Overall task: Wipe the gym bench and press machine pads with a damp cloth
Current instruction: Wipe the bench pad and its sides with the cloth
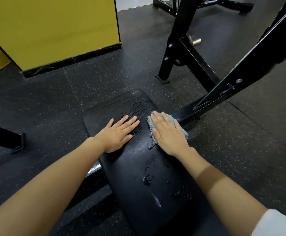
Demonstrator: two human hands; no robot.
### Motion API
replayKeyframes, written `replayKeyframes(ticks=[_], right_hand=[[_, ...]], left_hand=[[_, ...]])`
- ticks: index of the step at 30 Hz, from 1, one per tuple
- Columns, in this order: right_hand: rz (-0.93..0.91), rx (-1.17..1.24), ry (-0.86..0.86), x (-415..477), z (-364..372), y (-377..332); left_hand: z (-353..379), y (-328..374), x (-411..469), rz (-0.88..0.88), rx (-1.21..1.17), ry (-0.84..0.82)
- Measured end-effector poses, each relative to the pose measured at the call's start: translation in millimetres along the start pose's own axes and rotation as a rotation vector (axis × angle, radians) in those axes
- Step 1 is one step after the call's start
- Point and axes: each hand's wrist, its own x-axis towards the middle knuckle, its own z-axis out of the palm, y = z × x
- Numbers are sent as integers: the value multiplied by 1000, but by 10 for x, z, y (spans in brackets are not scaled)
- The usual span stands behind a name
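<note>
**A:** What's the room like?

**B:** A gym with a dark speckled rubber floor [53, 108]. A yellow wall panel with a black base [53, 31] stands well beyond the left fingers. A black steel machine frame [190, 57] stands beyond the right fingers, one beam slanting down towards the table's far right side.

**A:** And the surface?

**B:** A long black padded table [125, 176] runs away from the person under both hands. Past the left fingertips its far end shines with fine wet streaks [138, 103]. Behind the wrists, nearer the person, lie scattered water droplets [147, 180].

**A:** Where's the cloth?

**B:** A teal woven cloth with a grey frayed edge [170, 118] lies flat at the table's right edge, directly under the right hand [168, 133]. It sticks out ahead of the fingertips and beside the thumb.

**A:** How are the fingers?

**B:** The right fingers [166, 118] are straight and spread. They press the cloth down and do not curl round it. The left hand [117, 133] lies flat on the bare table just beside the cloth, its fingers [130, 120] released and straight, grasping nothing. A white sleeve [278, 223] shows at the right upper arm.
</note>
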Motion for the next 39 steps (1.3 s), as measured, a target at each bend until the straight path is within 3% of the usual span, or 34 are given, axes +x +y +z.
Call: replayKeyframes(ticks=[9, 22, 27, 36, 39], right_hand=[[-85, -1, -20, -873, 161, 44], [104, -31, 55, -270, 291, -516], [30, -81, 189, -559, 510, -855], [-103, -101, 137, -854, 541, -911], [-59, -108, 148, -779, 476, -728]], left_hand=[[-19, 71, -25, -42, 4, -34], [-83, -32, -35, 62, 28, -62], [-118, -116, -36, 109, 76, -82], [-85, -266, -33, 188, 53, -74], [-93, -256, -33, 179, 56, -83]])
